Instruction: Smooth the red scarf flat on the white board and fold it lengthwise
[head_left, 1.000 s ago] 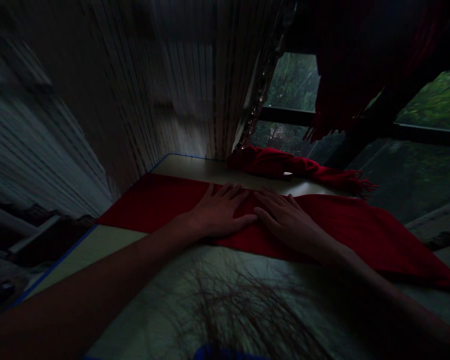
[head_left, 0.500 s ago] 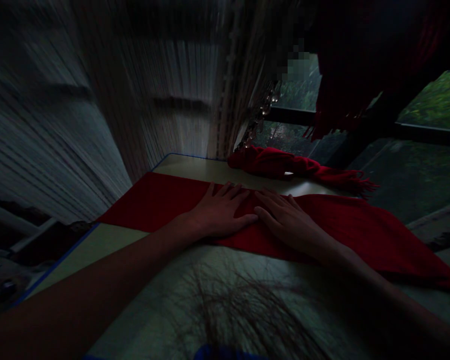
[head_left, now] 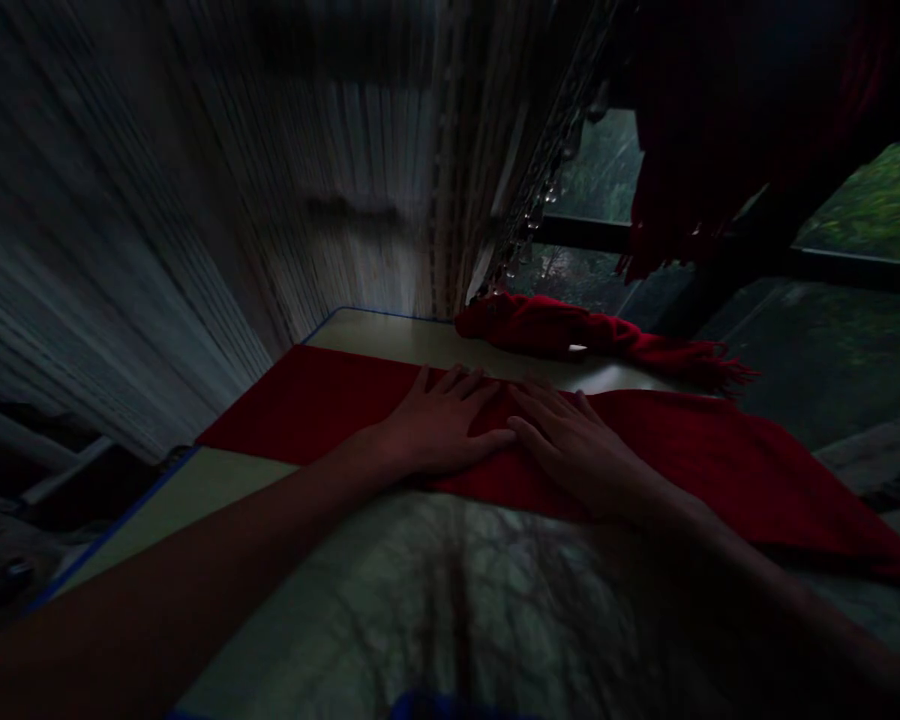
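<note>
the spread left hand (head_left: 441,425) and flat right hand (head_left: 570,438), fingers closer together, rest on a long red cloth strip (head_left: 315,400) mid-frame: already smooth at frame left, seemingly not yet level toward lower right.

A hand could pass along the strip of surface (head_left: 390,328) between the red cloth (head_left: 690,440) and bunched scarf (head_left: 532,325); a string curtain (head_left: 379,140) walls the far left, fringed fabric (head_left: 690,190) hangs upper right, and left hand (head_left: 439,425) and right hand (head_left: 570,435) block the cloth's middle.

Tbl (head_left: 345,560) w/ red cloth (head_left: 510,485); fringed scarf (head_left: 555,325)
</note>
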Demonstrator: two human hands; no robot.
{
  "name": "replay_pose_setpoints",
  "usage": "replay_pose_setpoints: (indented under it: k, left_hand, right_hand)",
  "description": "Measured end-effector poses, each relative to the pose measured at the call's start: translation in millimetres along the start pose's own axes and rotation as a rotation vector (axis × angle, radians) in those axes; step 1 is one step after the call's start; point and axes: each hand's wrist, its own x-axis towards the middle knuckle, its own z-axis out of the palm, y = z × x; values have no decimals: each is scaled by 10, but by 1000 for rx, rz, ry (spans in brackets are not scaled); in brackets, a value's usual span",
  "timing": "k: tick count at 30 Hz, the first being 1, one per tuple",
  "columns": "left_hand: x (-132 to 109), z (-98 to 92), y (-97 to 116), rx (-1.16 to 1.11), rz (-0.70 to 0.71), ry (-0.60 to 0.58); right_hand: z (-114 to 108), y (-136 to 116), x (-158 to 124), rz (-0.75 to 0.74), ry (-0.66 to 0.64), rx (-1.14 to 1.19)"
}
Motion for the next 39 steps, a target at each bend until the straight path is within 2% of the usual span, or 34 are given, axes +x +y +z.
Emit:
replay_pose_setpoints:
  k: [5,10,14,18,23,27,32,36,39]
  left_hand:
    - [-4,6,-5,-2,1,8]
    - [-19,-4,-3,-6,4,2]
    - [-21,-10,0,-7,10,0]
    - [-21,-20,10,-8,6,13]
    - [-22,-29,21,0,-5,0]
    - [-27,2,-1,-1,7,29]
    - [-29,11,-28,-3,19,48]
    - [-22,-12,-17,-3,10,29]
    - [-16,-14,-4,3,7,28]
  right_hand:
    - [-13,-20,9,19,44,-22]
    - [13,6,10,-12,8,-29]
    - [15,39,4,-6,83,-6]
    - [3,41,-1,-23,21,-22]
    - [-9,17,2,2,68,-6]
    - [-12,-6,-1,-19,-6,-19]
    - [-27,-13,-1,0,63,17]
    - [-29,-8,-4,-14,21,10]
    - [-22,-3,-9,-20,99,18]
